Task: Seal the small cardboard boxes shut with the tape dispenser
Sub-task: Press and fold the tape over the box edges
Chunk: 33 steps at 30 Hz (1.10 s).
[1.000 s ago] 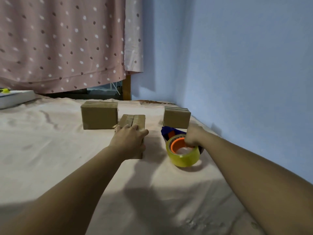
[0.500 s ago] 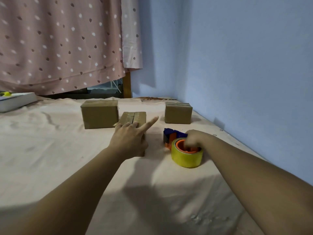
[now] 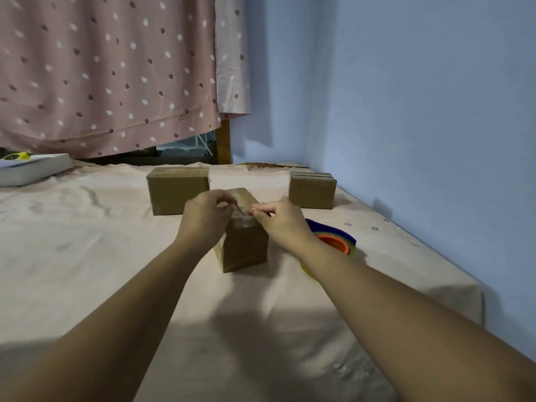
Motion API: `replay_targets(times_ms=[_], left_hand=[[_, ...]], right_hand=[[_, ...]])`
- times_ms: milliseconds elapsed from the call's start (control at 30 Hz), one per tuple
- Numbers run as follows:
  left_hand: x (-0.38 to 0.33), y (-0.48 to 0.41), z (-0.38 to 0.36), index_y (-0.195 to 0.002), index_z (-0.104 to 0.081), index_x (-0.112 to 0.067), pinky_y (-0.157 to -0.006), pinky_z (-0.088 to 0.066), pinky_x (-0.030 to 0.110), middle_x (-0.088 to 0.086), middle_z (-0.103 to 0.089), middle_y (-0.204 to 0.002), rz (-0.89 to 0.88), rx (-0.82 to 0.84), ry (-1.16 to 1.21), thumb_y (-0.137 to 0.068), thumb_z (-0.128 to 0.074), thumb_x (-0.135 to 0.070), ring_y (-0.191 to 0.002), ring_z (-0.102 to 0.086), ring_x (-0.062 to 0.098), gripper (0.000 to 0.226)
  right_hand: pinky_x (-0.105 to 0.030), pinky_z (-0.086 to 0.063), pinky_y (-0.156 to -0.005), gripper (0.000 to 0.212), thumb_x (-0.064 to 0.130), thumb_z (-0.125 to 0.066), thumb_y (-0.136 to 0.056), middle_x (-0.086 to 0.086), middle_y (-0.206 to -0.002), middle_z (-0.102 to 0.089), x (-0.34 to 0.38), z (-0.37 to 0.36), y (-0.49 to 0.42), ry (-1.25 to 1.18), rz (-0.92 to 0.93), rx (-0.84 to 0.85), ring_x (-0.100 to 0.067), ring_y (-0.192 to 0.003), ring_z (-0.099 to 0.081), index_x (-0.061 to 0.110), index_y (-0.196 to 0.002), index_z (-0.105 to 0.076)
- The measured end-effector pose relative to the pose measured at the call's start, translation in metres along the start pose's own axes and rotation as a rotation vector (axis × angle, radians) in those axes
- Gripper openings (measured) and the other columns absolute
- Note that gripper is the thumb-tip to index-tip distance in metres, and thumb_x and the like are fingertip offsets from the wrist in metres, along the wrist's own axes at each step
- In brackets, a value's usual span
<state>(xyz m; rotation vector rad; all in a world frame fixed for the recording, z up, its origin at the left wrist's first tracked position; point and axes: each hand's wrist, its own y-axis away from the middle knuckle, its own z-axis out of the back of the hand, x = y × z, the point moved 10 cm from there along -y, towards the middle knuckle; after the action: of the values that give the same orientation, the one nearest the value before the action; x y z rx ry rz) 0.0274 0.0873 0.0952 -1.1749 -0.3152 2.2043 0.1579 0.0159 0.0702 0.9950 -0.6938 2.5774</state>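
Note:
A small brown cardboard box (image 3: 245,248) stands in the middle of the cloth-covered surface, its short end towards me. My left hand (image 3: 204,217) and my right hand (image 3: 282,223) meet over the near top edge of this box, and their curled fingertips pinch at the flaps there. What lies between the fingertips is too blurred to make out. The tape dispenser (image 3: 336,240), blue with an orange hub and yellowish tape, lies on the cloth just right of the box, partly hidden behind my right wrist. Neither hand touches it.
Two more cardboard boxes stand further back, one at the left (image 3: 177,191) and one at the right (image 3: 311,191). A white book (image 3: 32,168) lies at the far left. The blue wall (image 3: 435,140) runs along the right edge; a dotted curtain (image 3: 101,68) hangs behind.
My right hand has let go of the tape dispenser and moved left onto the middle box. My left hand has shifted to the box's near top edge. The camera has come closer.

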Motion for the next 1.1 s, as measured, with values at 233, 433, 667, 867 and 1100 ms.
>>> replay_targets(times_ms=[233, 433, 667, 867, 1100], left_hand=[[0.032, 0.027, -0.006, -0.112, -0.070, -0.018, -0.081, -0.033, 0.003, -0.016, -0.057, -0.118, -0.056, -0.090, 0.253, -0.098, -0.048, -0.023, -0.109, -0.047, 0.000, 0.026], [0.043, 0.032, -0.021, -0.109, -0.064, -0.024, -0.095, -0.035, 0.008, -0.015, -0.053, -0.124, -0.089, -0.109, 0.447, -0.101, -0.039, -0.007, -0.121, -0.046, 0.006, 0.031], [0.042, 0.037, -0.028, -0.123, -0.058, -0.016, -0.107, -0.029, 0.015, -0.005, -0.047, -0.138, -0.163, -0.153, 0.382, -0.093, -0.033, 0.012, -0.127, -0.037, 0.003, 0.048], [0.035, 0.040, -0.029, -0.128, -0.053, -0.013, -0.093, -0.023, -0.003, -0.011, -0.042, -0.135, -0.290, -0.142, 0.229, -0.091, -0.029, -0.010, -0.119, -0.034, -0.007, 0.044], [0.036, 0.035, -0.022, -0.121, -0.059, -0.012, -0.090, -0.028, 0.002, 0.002, -0.056, -0.132, -0.345, -0.191, 0.092, -0.096, -0.033, -0.018, -0.121, -0.046, 0.011, 0.037]], right_hand=[[-0.017, -0.031, -0.102, 0.027, 0.021, -0.051, -0.097, 0.004, -0.131, -0.060, -0.001, -0.001, 0.007, -0.051, 0.072, -0.076, -0.011, -0.128, -0.048, 0.014, -0.118, -0.068], [-0.001, -0.038, -0.081, 0.031, 0.027, -0.045, -0.100, 0.005, -0.129, -0.061, -0.007, -0.001, 0.008, -0.176, 0.058, -0.092, -0.011, -0.121, -0.052, 0.014, -0.113, -0.070], [0.001, -0.035, -0.071, 0.031, 0.027, -0.045, -0.100, 0.006, -0.128, -0.062, -0.010, -0.001, 0.008, -0.202, 0.054, -0.124, -0.009, -0.116, -0.054, 0.015, -0.112, -0.071], [-0.011, -0.045, -0.078, 0.030, 0.025, -0.046, -0.100, 0.006, -0.128, -0.062, -0.011, 0.000, 0.008, -0.233, 0.055, -0.145, -0.012, -0.111, -0.057, 0.014, -0.110, -0.071], [0.000, -0.038, -0.072, 0.030, 0.025, -0.046, -0.100, 0.005, -0.126, -0.063, -0.011, -0.003, 0.006, -0.225, 0.078, -0.134, -0.008, -0.115, -0.055, 0.013, -0.111, -0.071]])
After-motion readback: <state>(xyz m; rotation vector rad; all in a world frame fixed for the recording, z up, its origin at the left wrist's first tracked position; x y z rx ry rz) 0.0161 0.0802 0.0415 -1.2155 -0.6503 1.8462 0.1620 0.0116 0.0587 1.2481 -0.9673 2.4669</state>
